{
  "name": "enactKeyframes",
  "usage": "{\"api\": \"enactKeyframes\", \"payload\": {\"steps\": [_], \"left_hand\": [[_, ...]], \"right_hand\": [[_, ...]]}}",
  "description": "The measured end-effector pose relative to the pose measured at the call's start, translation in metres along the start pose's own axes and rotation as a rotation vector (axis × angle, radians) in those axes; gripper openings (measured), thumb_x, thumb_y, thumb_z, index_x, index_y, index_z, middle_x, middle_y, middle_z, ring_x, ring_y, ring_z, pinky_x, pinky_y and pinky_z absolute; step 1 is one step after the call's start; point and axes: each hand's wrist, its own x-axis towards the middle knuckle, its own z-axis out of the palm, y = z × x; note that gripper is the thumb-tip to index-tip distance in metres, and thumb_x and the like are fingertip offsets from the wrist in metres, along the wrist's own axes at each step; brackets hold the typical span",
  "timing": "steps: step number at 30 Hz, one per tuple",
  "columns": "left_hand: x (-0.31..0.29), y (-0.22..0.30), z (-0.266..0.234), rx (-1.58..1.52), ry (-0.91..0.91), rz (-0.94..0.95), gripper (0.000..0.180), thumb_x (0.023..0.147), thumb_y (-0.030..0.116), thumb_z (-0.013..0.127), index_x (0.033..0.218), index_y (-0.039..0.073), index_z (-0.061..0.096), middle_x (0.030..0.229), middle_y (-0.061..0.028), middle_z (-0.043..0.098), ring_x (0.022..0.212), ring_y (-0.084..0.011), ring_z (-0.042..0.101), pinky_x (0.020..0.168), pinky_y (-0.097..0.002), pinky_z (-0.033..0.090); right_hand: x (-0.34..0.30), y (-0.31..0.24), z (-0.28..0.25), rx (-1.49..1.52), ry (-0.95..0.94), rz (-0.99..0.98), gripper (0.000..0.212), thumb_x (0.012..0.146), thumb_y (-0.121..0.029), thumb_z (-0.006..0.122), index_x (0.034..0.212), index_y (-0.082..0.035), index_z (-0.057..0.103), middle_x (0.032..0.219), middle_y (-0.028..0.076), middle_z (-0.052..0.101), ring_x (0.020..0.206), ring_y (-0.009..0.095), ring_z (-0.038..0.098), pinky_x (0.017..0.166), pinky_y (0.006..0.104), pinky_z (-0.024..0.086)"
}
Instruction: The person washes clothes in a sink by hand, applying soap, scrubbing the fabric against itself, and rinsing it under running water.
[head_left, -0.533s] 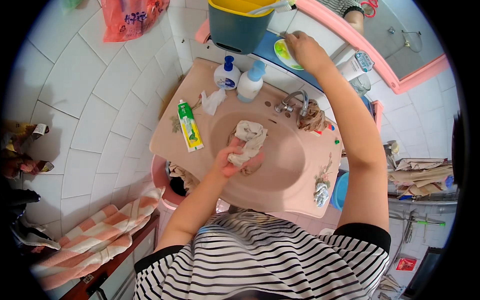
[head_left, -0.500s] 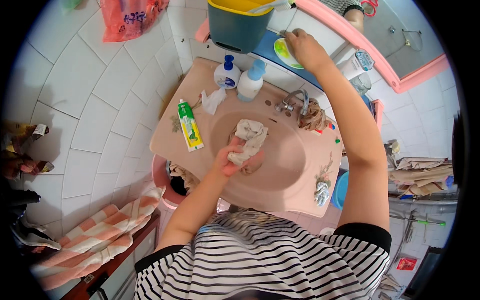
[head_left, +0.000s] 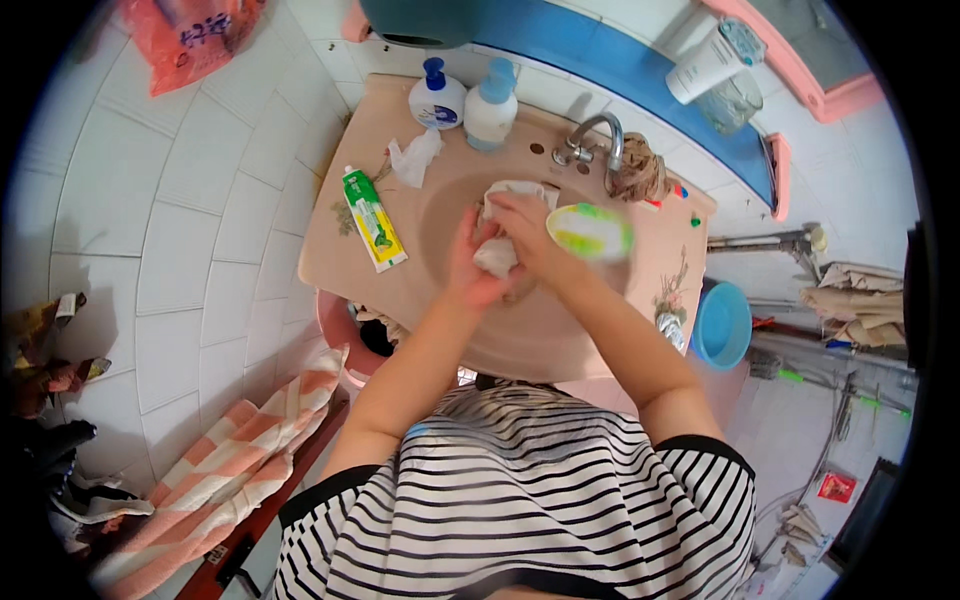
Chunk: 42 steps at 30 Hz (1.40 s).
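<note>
Over the sink basin [head_left: 590, 300], my left hand [head_left: 478, 265] is closed around a crumpled, pale cloth [head_left: 497, 257]. My right hand [head_left: 527, 228] is right against it, fingers bent over the cloth. At the right hand's side, blurred by motion, is an oval white soap dish [head_left: 590, 232] with yellow-green patches. The right hand appears to grip its edge, though the contact is partly hidden. Part of the cloth shows beyond the fingers.
Behind the basin are a chrome faucet [head_left: 600, 145], two pump bottles [head_left: 490, 110] and a brown bundled cloth [head_left: 640, 168]. A toothpaste tube [head_left: 373, 220] and a white tissue [head_left: 415, 157] lie left. A blue shelf [head_left: 620, 80] holds a white tube [head_left: 712, 65] and a glass [head_left: 730, 103].
My right hand has brought the soap dish down from the blue shelf to the basin and met my left hand at the cloth. The view has shifted slightly.
</note>
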Motion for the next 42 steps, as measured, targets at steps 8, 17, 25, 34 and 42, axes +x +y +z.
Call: {"api": "enactKeyframes", "payload": {"steps": [8,17,25,34,42], "left_hand": [[0.048,-0.008,-0.021,0.047,0.244,0.194,0.038,0.095,0.032,0.037,0.126,0.011,0.044,0.129,-0.0098,0.047,0.121,-0.0306,0.043,0.098,-0.0493,0.038],[0.025,0.011,-0.058,0.048,0.351,0.145,0.043,0.094,0.029,0.035,0.130,0.007,0.041,0.133,-0.0145,0.044,0.123,-0.0344,0.042,0.101,-0.0521,0.035],[0.022,0.005,-0.048,0.064,0.418,0.128,0.041,0.091,0.023,0.039,0.128,0.006,0.043,0.131,-0.0143,0.047,0.121,-0.0332,0.044,0.100,-0.0523,0.036],[-0.008,0.024,-0.039,0.077,0.315,0.173,0.051,0.079,0.000,0.040,0.130,0.002,0.035,0.133,-0.0197,0.039,0.125,-0.0381,0.037,0.105,-0.0548,0.031],[-0.005,0.011,-0.022,0.233,0.254,0.056,0.053,0.078,0.000,0.040,0.131,0.002,0.034,0.126,-0.0219,0.045,0.114,-0.0398,0.047,0.097,-0.0551,0.039]], "right_hand": [[0.003,0.042,-0.019,0.049,-0.344,-0.092,0.017,0.072,-0.005,0.058,0.089,-0.004,0.057,0.104,0.012,0.058,0.096,0.031,0.055,0.081,0.0353,0.046],[-0.113,0.079,-0.008,0.263,0.633,0.940,0.021,0.085,-0.016,0.057,0.100,-0.002,0.060,0.084,0.005,0.063,0.068,0.016,0.058,0.060,0.0274,0.047],[-0.094,0.113,0.014,1.158,0.806,1.529,0.030,0.083,-0.025,0.062,0.097,0.001,0.059,0.071,0.006,0.061,0.050,0.008,0.045,0.042,0.0221,0.035],[-0.073,0.012,-0.036,0.778,0.301,1.350,0.021,0.082,-0.020,0.061,0.070,-0.003,0.062,0.057,0.002,0.057,0.043,0.007,0.044,0.039,0.0217,0.033],[0.094,-0.032,-0.145,0.651,0.457,0.977,0.027,0.085,-0.027,0.059,0.074,-0.003,0.059,0.063,0.000,0.054,0.047,0.006,0.037,0.043,0.0220,0.029]]}}
